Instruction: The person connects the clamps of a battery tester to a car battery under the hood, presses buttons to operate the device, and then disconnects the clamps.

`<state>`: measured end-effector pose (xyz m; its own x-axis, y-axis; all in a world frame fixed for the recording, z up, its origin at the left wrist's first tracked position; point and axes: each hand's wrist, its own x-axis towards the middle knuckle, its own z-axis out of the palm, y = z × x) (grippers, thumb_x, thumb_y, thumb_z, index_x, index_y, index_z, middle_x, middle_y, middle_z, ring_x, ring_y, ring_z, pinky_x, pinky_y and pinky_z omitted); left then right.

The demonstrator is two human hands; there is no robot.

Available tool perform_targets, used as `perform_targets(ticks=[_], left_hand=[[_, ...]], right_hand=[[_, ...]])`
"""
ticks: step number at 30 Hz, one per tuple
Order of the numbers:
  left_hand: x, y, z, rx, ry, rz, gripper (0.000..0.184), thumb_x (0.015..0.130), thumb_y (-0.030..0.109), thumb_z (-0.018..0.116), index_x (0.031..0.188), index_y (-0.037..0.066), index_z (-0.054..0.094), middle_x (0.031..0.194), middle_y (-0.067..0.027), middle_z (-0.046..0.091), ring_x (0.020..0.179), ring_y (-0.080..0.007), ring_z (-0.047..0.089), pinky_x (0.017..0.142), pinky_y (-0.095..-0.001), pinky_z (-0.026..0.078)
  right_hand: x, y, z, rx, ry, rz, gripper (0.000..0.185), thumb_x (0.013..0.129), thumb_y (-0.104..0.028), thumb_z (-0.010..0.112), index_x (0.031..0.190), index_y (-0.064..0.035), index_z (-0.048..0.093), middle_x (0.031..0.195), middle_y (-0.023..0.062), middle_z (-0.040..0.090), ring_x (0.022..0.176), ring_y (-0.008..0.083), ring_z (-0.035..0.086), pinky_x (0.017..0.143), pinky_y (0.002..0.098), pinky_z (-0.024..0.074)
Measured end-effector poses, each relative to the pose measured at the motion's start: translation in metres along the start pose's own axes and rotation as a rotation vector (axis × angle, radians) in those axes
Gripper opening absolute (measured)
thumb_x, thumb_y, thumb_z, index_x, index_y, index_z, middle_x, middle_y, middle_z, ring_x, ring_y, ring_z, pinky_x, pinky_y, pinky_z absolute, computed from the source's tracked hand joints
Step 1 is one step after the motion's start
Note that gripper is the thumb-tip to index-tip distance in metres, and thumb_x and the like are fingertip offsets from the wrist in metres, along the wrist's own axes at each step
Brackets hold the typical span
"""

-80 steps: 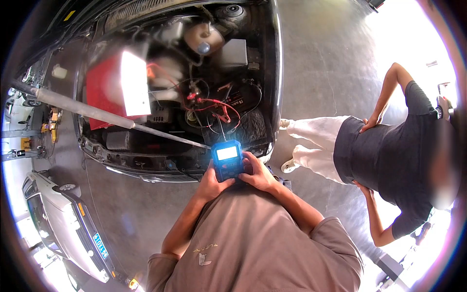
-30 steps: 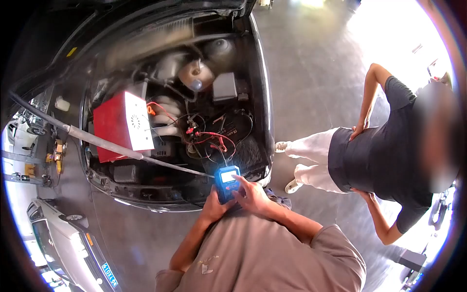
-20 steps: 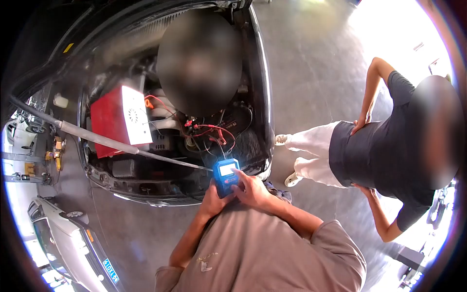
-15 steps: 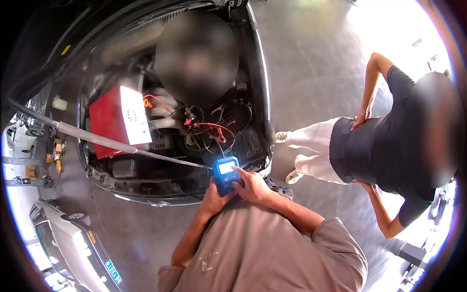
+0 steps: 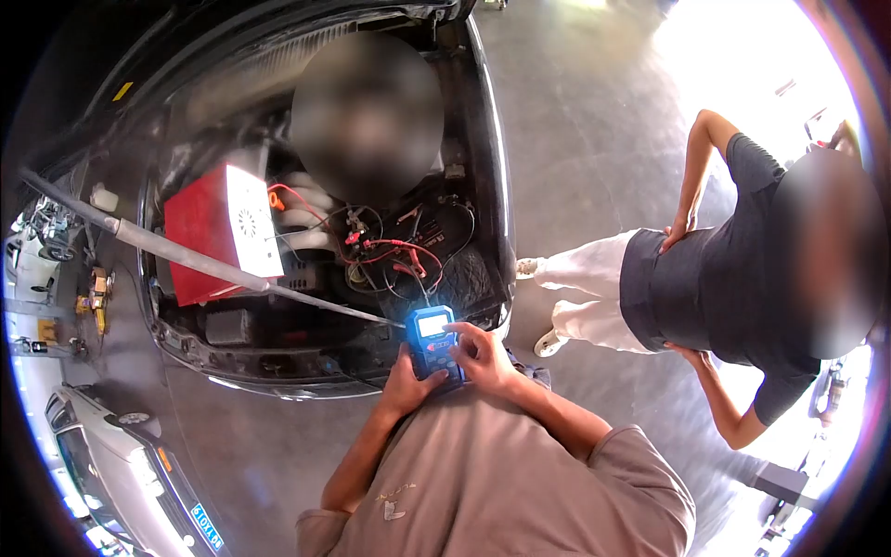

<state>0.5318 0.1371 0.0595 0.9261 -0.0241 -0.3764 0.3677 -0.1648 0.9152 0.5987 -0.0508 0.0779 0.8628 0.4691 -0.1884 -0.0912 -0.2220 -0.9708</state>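
A blue handheld battery tester [image 5: 434, 345] with a lit white screen is held in front of my body at the edge of the engine bay. My left hand [image 5: 406, 382] is closed around its lower left side, the thumb lying over the front. At its right side is my right hand [image 5: 487, 360], with the index fingertip by the screen's lower right corner and the thumb near the buttons. Its other fingers are curled and partly hidden. A cable runs from the tester's top toward red clamps [image 5: 415, 263] by the black car battery [image 5: 429, 226].
A red box with a white vented front [image 5: 249, 223] stands in the engine bay. A grey prop rod [image 5: 190, 262] crosses before me. A person in a dark shirt [image 5: 715, 269] stands to the right, hands on hips. A light-coloured car [image 5: 121, 459] is at lower left.
My right index finger has shifted from over the screen to its lower right corner, and the right thumb has moved slightly up. My left thumb lies further across the tester's front.
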Motion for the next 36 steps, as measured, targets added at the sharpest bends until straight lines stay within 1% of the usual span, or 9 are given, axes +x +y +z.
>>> perform_targets(ticks=[6,13,16,19,22,28,32,33,36], left_hand=[[-0.002,-0.006,-0.001,0.013,0.009,0.027,0.072,0.076,0.018,0.081,0.13,-0.003,0.04,0.118,-0.0195,0.062,0.109,-0.0274,0.061,0.097,-0.0385,0.047],[-0.005,0.009,-0.003,-0.046,-0.003,0.002,0.067,0.077,0.017,0.079,0.128,-0.005,0.041,0.116,-0.0184,0.062,0.108,-0.0253,0.061,0.096,-0.037,0.046],[-0.004,-0.002,-0.002,-0.056,0.003,-0.026,0.065,0.078,0.018,0.078,0.128,-0.004,0.042,0.116,-0.018,0.062,0.108,-0.0248,0.061,0.096,-0.0363,0.046],[-0.004,-0.001,-0.003,-0.1,0.003,-0.049,0.063,0.078,0.018,0.077,0.127,-0.003,0.044,0.116,-0.0177,0.063,0.108,-0.0248,0.061,0.096,-0.0359,0.046],[-0.003,-0.001,-0.004,-0.083,0.017,-0.027,0.062,0.078,0.019,0.077,0.126,-0.003,0.045,0.117,-0.0182,0.063,0.109,-0.0256,0.061,0.097,-0.0362,0.045],[-0.003,0.002,-0.005,-0.059,0.03,-0.027,0.063,0.078,0.02,0.076,0.127,-0.003,0.044,0.117,-0.0189,0.062,0.11,-0.0261,0.061,0.097,-0.0361,0.045],[-0.002,-0.004,-0.001,-0.131,0.018,0.014,0.062,0.079,0.017,0.075,0.128,-0.003,0.043,0.118,-0.0174,0.061,0.11,-0.0242,0.059,0.097,-0.0357,0.045],[-0.002,0.0,0.0,-0.152,0.018,0.016,0.062,0.08,0.017,0.075,0.129,-0.003,0.043,0.118,-0.017,0.061,0.11,-0.024,0.059,0.097,-0.0358,0.045],[-0.001,-0.006,0.001,-0.148,0.005,0.004,0.062,0.081,0.017,0.074,0.13,-0.003,0.043,0.118,-0.0157,0.06,0.109,-0.0235,0.059,0.097,-0.0362,0.045]], right_hand=[[-0.002,0.022,0.003,0.266,0.108,0.138,0.03,0.084,0.001,0.056,0.114,0.0007,0.062,0.068,-0.004,0.05,0.061,0.003,0.043,0.054,0.0211,0.0353],[-0.001,0.036,-0.001,0.31,0.142,0.241,0.027,0.087,-0.002,0.053,0.112,0.0002,0.063,0.067,-0.0066,0.048,0.06,0.0022,0.04,0.053,0.0205,0.0319],[0.001,0.053,-0.003,0.301,0.116,0.276,0.024,0.09,-0.004,0.054,0.113,-0.0018,0.062,0.078,-0.0016,0.062,0.058,0.0019,0.046,0.051,0.0191,0.0356],[0.003,0.056,-0.002,0.318,0.111,0.283,0.023,0.091,-0.006,0.056,0.113,-0.0022,0.062,0.08,-0.0016,0.062,0.058,0.0017,0.045,0.05,0.0187,0.035],[0.007,0.042,-0.003,0.307,0.077,0.348,0.026,0.091,-0.005,0.055,0.115,0.002,0.061,0.079,-0.0005,0.061,0.067,0.0037,0.047,0.058,0.0215,0.0384],[0.014,0.049,0.002,0.273,0.061,0.297,0.024,0.096,-0.013,0.058,0.113,0.0035,0.062,0.084,0.0014,0.064,0.068,0.0028,0.048,0.058,0.0197,0.038],[0.015,0.055,-0.001,0.342,0.004,0.394,0.027,0.098,-0.02,0.059,0.112,0.0029,0.064,0.079,-0.0015,0.061,0.062,0.0024,0.045,0.053,0.0197,0.036],[0.015,0.054,0.004,0.334,0.029,0.355,0.027,0.098,-0.024,0.059,0.108,-0.0003,0.063,0.063,-0.0062,0.047,0.05,0.0027,0.038,0.043,0.0214,0.0272],[0.013,0.071,0.001,0.215,-0.048,0.413,0.03,0.1,-0.03,0.056,0.106,-0.0018,0.065,0.063,-0.007,0.046,0.052,0.0027,0.039,0.045,0.0221,0.0282]])
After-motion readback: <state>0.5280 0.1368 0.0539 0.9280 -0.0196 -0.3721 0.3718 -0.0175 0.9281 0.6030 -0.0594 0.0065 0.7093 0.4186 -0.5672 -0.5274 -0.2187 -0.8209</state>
